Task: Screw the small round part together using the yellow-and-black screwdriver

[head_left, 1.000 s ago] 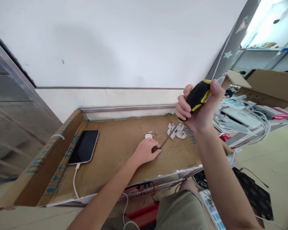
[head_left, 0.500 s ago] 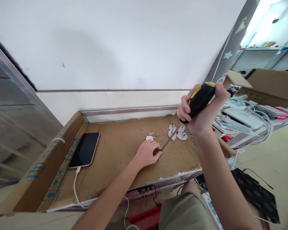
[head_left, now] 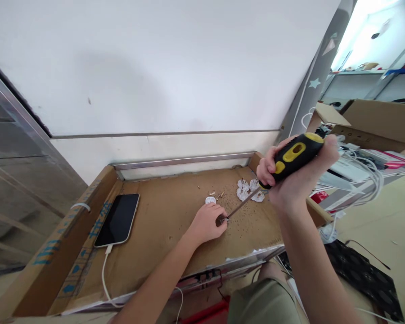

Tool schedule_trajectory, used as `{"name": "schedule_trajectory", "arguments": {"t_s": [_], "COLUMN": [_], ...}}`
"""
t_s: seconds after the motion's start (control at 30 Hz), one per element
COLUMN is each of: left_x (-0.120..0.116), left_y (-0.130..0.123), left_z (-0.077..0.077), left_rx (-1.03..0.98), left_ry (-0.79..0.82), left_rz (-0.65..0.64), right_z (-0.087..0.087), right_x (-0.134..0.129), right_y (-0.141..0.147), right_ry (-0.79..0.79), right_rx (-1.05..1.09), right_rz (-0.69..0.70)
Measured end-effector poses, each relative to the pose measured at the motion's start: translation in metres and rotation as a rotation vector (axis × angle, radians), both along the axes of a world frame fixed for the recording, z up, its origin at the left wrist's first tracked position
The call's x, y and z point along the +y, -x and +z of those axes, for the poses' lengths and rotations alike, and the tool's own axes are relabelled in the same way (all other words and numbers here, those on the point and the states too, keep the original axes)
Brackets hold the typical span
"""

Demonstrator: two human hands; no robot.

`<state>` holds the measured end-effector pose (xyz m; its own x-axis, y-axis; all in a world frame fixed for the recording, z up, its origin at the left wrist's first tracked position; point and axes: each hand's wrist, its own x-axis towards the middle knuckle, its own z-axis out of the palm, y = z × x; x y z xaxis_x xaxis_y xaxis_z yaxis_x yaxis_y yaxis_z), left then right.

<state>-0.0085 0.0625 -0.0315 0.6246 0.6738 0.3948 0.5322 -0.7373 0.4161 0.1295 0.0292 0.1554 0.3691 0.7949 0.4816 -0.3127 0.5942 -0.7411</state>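
Note:
My right hand point(head_left: 290, 180) is wrapped round the black and yellow handle of a screwdriver point(head_left: 295, 157), whose long shaft slants down to the left. The shaft's tip meets a small part at the fingers of my left hand point(head_left: 209, 222), which rests on the cardboard point(head_left: 162, 225). That part is mostly hidden by my fingers. Just behind my left hand lies a round white piece point(head_left: 210, 200), with small brass pieces point(head_left: 220, 195) beside it. Several clear plastic pieces point(head_left: 243, 189) lie further right, near the screwdriver shaft.
A phone point(head_left: 118, 219) with a white cable lies at the left of the cardboard. Raised cardboard edges and a metal rail point(head_left: 182, 161) border the surface. An open box point(head_left: 381, 123) and cables stand at the right.
The screwdriver handle has turned in my right hand, which now sits slightly lower and further right. My left hand stays at nearly the same spot. The view has shifted a little.

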Motion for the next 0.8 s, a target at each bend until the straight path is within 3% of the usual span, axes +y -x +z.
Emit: {"name": "schedule_trajectory", "arguments": {"t_s": [0.17, 0.4, 0.67, 0.8], "left_x": [0.0, 0.002, 0.002, 0.003], "left_y": [0.0, 0.0, 0.0, 0.001], "left_z": [0.0, -0.001, -0.001, -0.002], "left_rx": [-0.007, -0.028, -0.056, -0.063], "left_ry": [0.007, 0.022, 0.041, 0.043], "left_rz": [0.003, -0.004, -0.001, 0.001], "right_z": [-0.003, -0.001, -0.002, 0.0], "right_x": [0.005, 0.004, -0.006, -0.004], "right_y": [0.008, 0.003, 0.005, 0.01], "right_ry": [0.079, 0.044, 0.107, 0.094], "right_rx": [-0.033, -0.08, -0.232, -0.144], "right_rz": [-0.027, 0.152, 0.014, 0.011]}}
